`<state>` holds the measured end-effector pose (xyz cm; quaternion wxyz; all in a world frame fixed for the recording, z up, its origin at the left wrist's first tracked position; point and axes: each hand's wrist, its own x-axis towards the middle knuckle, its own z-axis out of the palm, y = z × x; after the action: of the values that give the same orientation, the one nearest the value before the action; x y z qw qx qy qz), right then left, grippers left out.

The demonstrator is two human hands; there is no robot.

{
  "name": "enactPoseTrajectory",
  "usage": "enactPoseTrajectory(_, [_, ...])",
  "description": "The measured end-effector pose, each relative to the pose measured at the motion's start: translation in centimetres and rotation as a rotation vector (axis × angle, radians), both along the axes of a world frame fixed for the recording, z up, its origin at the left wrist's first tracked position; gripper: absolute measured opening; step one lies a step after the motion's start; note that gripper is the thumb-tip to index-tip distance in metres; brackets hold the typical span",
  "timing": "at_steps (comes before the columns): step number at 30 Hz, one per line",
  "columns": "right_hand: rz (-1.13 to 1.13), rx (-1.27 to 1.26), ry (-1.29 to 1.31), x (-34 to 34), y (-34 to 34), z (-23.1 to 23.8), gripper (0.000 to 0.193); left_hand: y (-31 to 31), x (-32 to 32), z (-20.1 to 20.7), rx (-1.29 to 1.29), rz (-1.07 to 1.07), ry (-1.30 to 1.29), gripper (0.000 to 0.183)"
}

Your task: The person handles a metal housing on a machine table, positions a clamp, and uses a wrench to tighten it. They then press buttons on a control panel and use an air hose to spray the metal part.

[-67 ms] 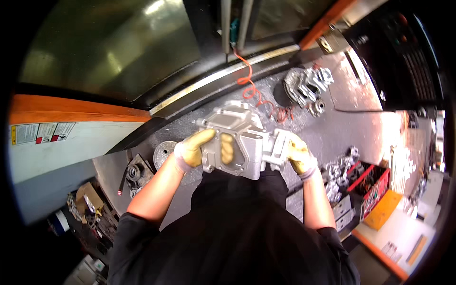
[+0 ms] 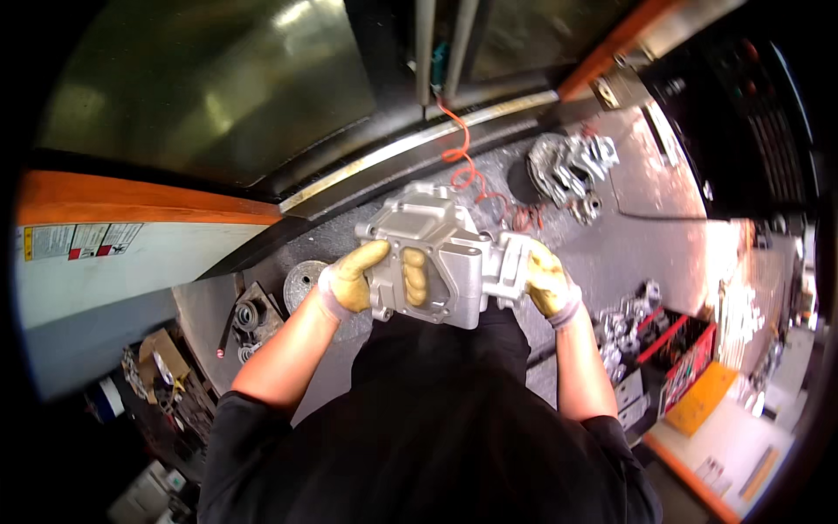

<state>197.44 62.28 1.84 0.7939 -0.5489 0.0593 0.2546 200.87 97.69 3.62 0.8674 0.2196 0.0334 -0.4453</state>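
Observation:
A grey cast metal housing (image 2: pixel 462 271) with a large opening in its face is held up in front of my body. My left hand (image 2: pixel 352 278), in a yellowish glove, grips its left side, thumb on the outer face; the other fingers show through the opening. On the opposite end, my right hand (image 2: pixel 550 281), gloved alike, is closed around a narrower projecting part of the casting. Some of the right fingers are hidden behind the metal.
A machine with dark windows (image 2: pixel 209 96) and an orange-edged panel (image 2: pixel 140 203) stands ahead. Metal castings (image 2: pixel 567 166) are heaped on a round stand near a coiled orange hose (image 2: pixel 467 166). To the right are a red bin (image 2: pixel 685 354) and more castings (image 2: pixel 617 327); at left lies a cluttered tray (image 2: pixel 170 384).
The surroundings have shifted slightly in the view. Both hands keep their hold on the housing, which has barely moved.

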Motion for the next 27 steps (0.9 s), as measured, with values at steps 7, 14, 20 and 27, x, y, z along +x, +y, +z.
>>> enactPoseTrajectory(7, [0.072,-0.177,-0.151,19.2,0.6,-6.5,0.054,-1.8,4.6,-6.8,0.72,0.486,0.258,0.036])
enactPoseTrajectory(14, [0.349,-0.378,-0.617,30.9,6.9,3.7,0.07,11.3,-13.0,-20.4,0.828,0.889,0.731,0.027])
enactPoseTrajectory(20, [0.487,-0.607,-0.499,38.8,11.3,2.0,0.056,6.9,-28.9,-14.7,0.902,1.022,1.124,0.022])
enactPoseTrajectory(27, [0.443,-0.889,-0.389,37.3,15.1,3.5,0.053,0.9,-44.3,-17.2,1.157,0.956,1.235,0.017])
